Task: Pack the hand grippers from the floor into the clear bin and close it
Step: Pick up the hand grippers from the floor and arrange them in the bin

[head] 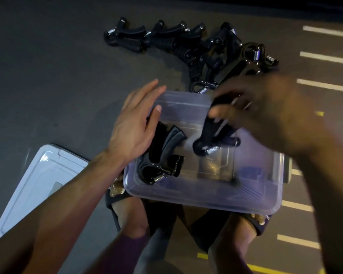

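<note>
The clear bin sits open on the floor just in front of my feet. Black hand grippers with steel springs lie inside at its left end. My left hand rests flat and open on the bin's far left corner, thumb over the rim. My right hand, blurred, is shut on another black hand gripper and holds it over the middle of the bin. A pile of several more hand grippers lies on the floor beyond the bin.
The bin's lid lies flat on the dark floor to the left. My sandalled feet are under the bin's near edge. White painted stripes and yellow lines mark the floor on the right.
</note>
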{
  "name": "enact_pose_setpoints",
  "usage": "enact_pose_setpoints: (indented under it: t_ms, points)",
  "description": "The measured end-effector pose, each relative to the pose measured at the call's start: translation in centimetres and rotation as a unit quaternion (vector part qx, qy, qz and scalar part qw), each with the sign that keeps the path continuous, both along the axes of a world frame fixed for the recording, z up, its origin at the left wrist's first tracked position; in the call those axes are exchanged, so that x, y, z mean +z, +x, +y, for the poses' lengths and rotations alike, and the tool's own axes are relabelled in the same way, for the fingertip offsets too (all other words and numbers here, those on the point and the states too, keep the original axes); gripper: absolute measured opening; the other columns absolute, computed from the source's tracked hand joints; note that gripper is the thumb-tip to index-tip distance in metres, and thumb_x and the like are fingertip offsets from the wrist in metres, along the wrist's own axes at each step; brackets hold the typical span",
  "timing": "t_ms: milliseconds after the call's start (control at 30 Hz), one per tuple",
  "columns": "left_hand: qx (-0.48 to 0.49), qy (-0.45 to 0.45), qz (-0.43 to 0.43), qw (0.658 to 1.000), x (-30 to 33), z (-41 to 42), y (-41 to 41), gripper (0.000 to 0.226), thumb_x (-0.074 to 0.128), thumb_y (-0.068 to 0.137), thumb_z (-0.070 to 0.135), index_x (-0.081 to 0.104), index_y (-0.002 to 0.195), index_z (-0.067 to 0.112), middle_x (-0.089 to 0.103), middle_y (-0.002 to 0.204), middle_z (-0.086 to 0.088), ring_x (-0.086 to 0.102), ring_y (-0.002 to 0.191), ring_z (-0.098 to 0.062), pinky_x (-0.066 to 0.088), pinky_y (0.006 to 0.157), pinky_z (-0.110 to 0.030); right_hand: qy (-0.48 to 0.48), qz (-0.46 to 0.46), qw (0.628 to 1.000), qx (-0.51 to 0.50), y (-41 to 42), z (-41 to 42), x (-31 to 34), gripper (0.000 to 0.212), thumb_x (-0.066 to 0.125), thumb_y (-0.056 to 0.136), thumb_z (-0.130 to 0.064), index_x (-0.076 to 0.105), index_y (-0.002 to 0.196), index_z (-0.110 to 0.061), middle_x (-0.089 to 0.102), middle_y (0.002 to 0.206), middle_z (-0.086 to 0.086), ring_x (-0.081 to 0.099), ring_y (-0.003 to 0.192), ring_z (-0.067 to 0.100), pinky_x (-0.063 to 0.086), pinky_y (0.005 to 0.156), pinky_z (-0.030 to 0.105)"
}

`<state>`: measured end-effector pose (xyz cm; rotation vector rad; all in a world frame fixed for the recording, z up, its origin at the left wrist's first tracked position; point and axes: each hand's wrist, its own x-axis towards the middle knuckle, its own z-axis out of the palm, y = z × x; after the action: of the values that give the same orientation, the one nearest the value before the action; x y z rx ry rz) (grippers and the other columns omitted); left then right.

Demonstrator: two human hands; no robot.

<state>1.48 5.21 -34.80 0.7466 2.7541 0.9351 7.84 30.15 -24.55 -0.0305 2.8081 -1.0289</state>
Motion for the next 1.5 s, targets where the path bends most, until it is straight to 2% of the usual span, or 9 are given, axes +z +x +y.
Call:
enact_pose_setpoints:
  t_ms: [267, 500, 600, 733, 933, 1167, 1300, 1433, 1500]
  points:
    - [-0.003, -0.003, 0.004, 1.0, 0.1, 0.0, -0.2, 0.041, 0.047, 0.109, 0.02, 0.05, 0.15, 0.017, 0.043, 0.159, -0.001, 0.039, 0.145, -0.018, 0.023, 0.119, -0.018, 0.003, -0.221, 0.975, -0.022, -0.6, -2.1, -12.9, 0.02, 0.074, 0.083, -0.043, 0.065, 0.085, -0.025, 0.072, 0.066, -0.003, 0.068, 0.067, 0.01, 0.057, 0.078, 0.045]
    - [0.002, -0.007, 0.001, 1.0, 0.1, 0.0, -0.3, 0.041, 0.047, 0.109, 0.02, 0.051, 0.149, 0.017, 0.044, 0.158, 0.0, 0.043, 0.142, -0.019, 0.025, 0.117, -0.017, 0.021, -0.29, 0.956, -0.042, -2.6, -3.3, -15.0, 0.013, 0.073, 0.089, -0.027, 0.072, 0.095, -0.015, 0.076, 0.095, 0.006, 0.072, 0.088, 0.025, 0.057, 0.074, 0.031]
    - [0.003, -0.009, -0.001, 1.0, 0.1, 0.0, -0.3, 0.041, 0.047, 0.109, 0.02, 0.05, 0.15, 0.017, 0.043, 0.159, 0.001, 0.043, 0.142, -0.018, 0.024, 0.117, -0.016, 0.052, -0.281, 0.958, -0.018, -2.6, -3.7, -15.8, 0.031, 0.077, 0.084, -0.026, 0.072, 0.113, -0.017, 0.073, 0.11, 0.004, 0.066, 0.108, 0.023, 0.05, 0.084, 0.026]
    - [0.0, -0.01, 0.0, 1.0, 0.2, 0.0, -0.3, 0.041, 0.047, 0.109, 0.02, 0.05, 0.15, 0.017, 0.044, 0.158, 0.0, 0.043, 0.141, -0.019, 0.023, 0.117, -0.015, 0.069, -0.274, 0.959, -0.014, -2.3, -3.9, -16.3, 0.041, 0.082, 0.078, -0.024, 0.07, 0.118, -0.02, 0.07, 0.115, 0.007, 0.064, 0.11, 0.026, 0.048, 0.091, 0.028]
    - [0.003, -0.011, -0.001, 1.0, 0.2, 0.0, -0.2, 0.041, 0.047, 0.109, 0.02, 0.05, 0.15, 0.018, 0.044, 0.158, 0.001, 0.044, 0.14, -0.019, 0.022, 0.116, -0.012, 0.099, -0.237, 0.967, -0.002, -0.3, -4.7, -16.0, 0.052, 0.068, 0.079, -0.007, 0.055, 0.125, -0.028, 0.058, 0.128, 0.006, 0.059, 0.12, 0.032, 0.051, 0.099, 0.044]
    - [0.003, -0.006, 0.003, 1.0, 0.1, 0.1, -0.1, 0.041, 0.047, 0.109, 0.02, 0.051, 0.149, 0.017, 0.045, 0.157, 0.0, 0.043, 0.141, -0.019, 0.024, 0.117, -0.016, 0.08, -0.178, 0.98, 0.035, 0.7, -5.2, -15.7, 0.049, 0.06, 0.09, -0.004, 0.055, 0.136, -0.017, 0.058, 0.136, 0.008, 0.058, 0.123, 0.028, 0.043, 0.098, 0.029]
    - [0.001, -0.004, 0.006, 1.0, 0.1, 0.0, -0.2, 0.041, 0.047, 0.109, 0.02, 0.051, 0.149, 0.016, 0.045, 0.157, 0.0, 0.044, 0.141, -0.02, 0.025, 0.118, -0.019, 0.103, -0.201, 0.973, 0.049, 0.8, -4.9, -15.0, 0.051, 0.057, 0.092, -0.003, 0.051, 0.14, -0.02, 0.06, 0.134, 0.008, 0.059, 0.121, 0.029, 0.041, 0.083, 0.023]
    - [-0.003, -0.005, 0.004, 1.0, 0.1, 0.0, -0.2, 0.041, 0.045, 0.109, 0.021, 0.051, 0.149, 0.016, 0.045, 0.157, 0.0, 0.044, 0.141, -0.02, 0.025, 0.117, -0.018, 0.091, -0.194, 0.973, 0.084, 0.9, -4.3, -14.4, 0.062, 0.06, 0.082, 0.0, 0.049, 0.14, -0.02, 0.051, 0.143, 0.002, 0.057, 0.125, 0.03, 0.048, 0.1, 0.035]
    - [0.0, 0.003, 0.007, 1.0, 0.1, 0.0, -0.3, 0.039, 0.046, 0.109, 0.019, 0.054, 0.147, 0.016, 0.049, 0.154, 0.001, 0.046, 0.139, -0.017, 0.026, 0.116, -0.017, 0.108, -0.186, 0.973, 0.087, 0.8, -3.6, -13.3, 0.05, 0.058, 0.087, -0.007, 0.056, 0.133, -0.024, 0.06, 0.136, 0.0, 0.059, 0.122, 0.028, 0.05, 0.098, 0.035]
